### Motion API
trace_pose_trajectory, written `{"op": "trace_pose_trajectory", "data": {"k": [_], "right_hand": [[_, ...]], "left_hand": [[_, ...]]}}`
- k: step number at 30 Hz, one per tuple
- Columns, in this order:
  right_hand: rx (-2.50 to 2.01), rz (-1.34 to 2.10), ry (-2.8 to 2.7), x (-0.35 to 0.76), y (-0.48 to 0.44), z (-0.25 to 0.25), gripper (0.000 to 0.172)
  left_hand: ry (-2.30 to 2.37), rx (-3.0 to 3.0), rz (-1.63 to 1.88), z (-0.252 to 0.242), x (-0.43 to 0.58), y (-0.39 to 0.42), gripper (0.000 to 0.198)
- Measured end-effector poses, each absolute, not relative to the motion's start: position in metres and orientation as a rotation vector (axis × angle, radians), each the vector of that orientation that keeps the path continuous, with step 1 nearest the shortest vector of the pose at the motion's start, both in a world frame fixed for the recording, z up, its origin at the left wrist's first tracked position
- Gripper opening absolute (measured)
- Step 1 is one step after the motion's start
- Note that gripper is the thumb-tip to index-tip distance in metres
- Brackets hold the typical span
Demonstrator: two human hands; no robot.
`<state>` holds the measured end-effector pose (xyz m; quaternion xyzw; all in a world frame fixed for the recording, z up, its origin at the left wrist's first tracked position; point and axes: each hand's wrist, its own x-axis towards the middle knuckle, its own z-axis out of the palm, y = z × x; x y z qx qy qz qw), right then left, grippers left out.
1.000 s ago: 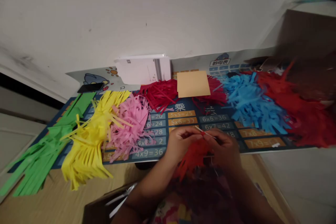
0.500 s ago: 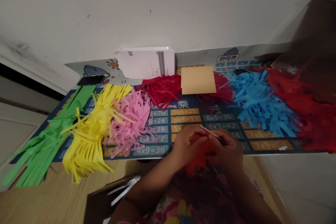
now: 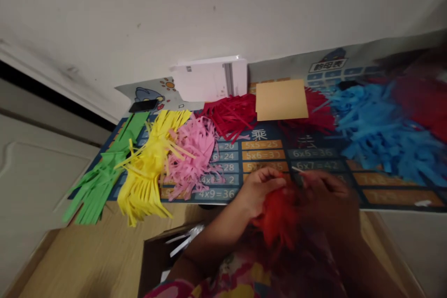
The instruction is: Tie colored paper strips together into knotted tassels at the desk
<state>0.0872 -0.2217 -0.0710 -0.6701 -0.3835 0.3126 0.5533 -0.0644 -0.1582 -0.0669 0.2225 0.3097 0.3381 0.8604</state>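
My left hand [image 3: 260, 193] is closed on a red-orange fringed paper tassel [image 3: 279, 216], its strips hanging down over my lap at the table's near edge. Just right of it, my right hand [image 3: 330, 200] is blurred but its fingers are pinched together. A thin, pale strip [image 3: 298, 170] sticks out from its fingertips toward the left. What the strip is made of cannot be told, and my right palm is hidden.
On the printed times-table mat [image 3: 226, 194] lie fringed paper bundles: green [image 3: 111, 163], yellow [image 3: 146, 163], pink [image 3: 195, 153], dark red [image 3: 232, 114], blue [image 3: 377, 125]. Tan paper squares [image 3: 281, 100], a white box [image 3: 209, 79] and a phone [image 3: 144, 105] sit behind. An open box [image 3: 150, 260] stands below.
My right hand has moved right, away from my left hand, taking the pale strip along. The tassel stays in my left hand and shows more fully. The view has turned slightly left.
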Motion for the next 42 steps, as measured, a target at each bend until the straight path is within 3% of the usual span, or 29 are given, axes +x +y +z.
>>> {"op": "trace_pose_trajectory", "data": {"k": [15,27,32,34,38,42], "right_hand": [[-1.511,0.366,-1.184,0.061,-0.222,-0.048,0.013],[-1.526,0.351,-1.287,0.06,-0.22,-0.052,0.015],[-1.602,0.461,-1.57,0.067,-0.222,-0.057,0.038],[-1.599,0.573,-1.609,0.07,-0.224,-0.059,0.046],[-1.599,0.698,-1.526,0.077,-0.229,-0.062,0.031],[-1.608,0.568,-1.582,0.083,-0.236,-0.063,0.031]], "left_hand": [[0.693,0.342,0.821,-0.055,-0.074,-0.157,0.038],[0.72,0.42,0.838,-0.059,-0.072,-0.163,0.038],[0.817,1.128,0.94,-0.056,-0.078,-0.169,0.007],[0.873,1.471,0.951,-0.054,-0.08,-0.172,0.007],[0.988,1.747,0.998,-0.06,-0.081,-0.18,0.009],[1.011,1.98,0.969,-0.07,-0.074,-0.188,0.009]]}}
